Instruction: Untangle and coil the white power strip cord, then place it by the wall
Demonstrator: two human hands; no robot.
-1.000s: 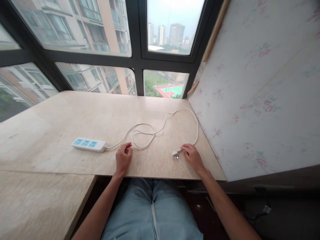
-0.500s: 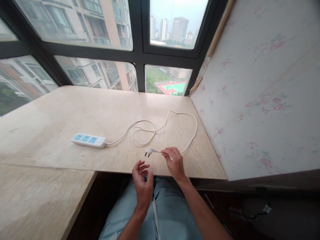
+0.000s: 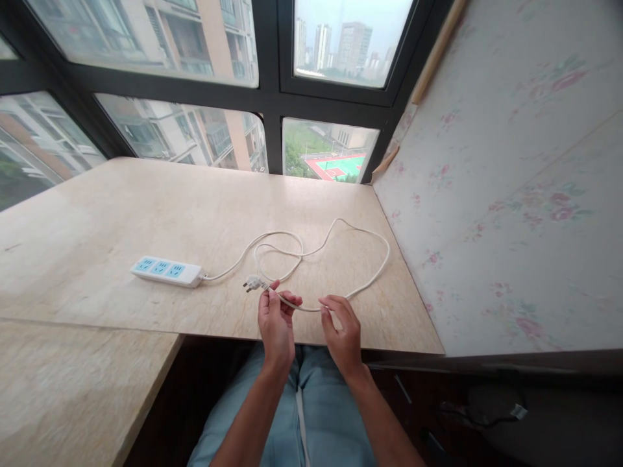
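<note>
A white power strip (image 3: 166, 271) with blue socket faces lies at the left on the stone-look ledge. From its right end a white cord (image 3: 364, 289) runs out, crosses itself in a loop and curves round at the right to my hands. My left hand (image 3: 277, 324) pinches the cord just behind the plug (image 3: 254, 283), whose metal prongs point left. Farther along, my right hand (image 3: 342, 329) holds the cord between thumb and fingertips. A short stretch of cord sags between the two hands, near the ledge's front edge.
Dark-framed windows (image 3: 270, 100) stand along the back of the ledge (image 3: 121, 214). A flowered wallpaper wall (image 3: 511, 194) closes off the right side. My legs (image 3: 331, 408) are below the front edge, and a dark cable (image 3: 477, 418) lies low at the right.
My left hand has moved up and closed on the cord behind the plug. The plug has shifted left and slightly up. My right hand still pinches the cord, now farther from the plug.
</note>
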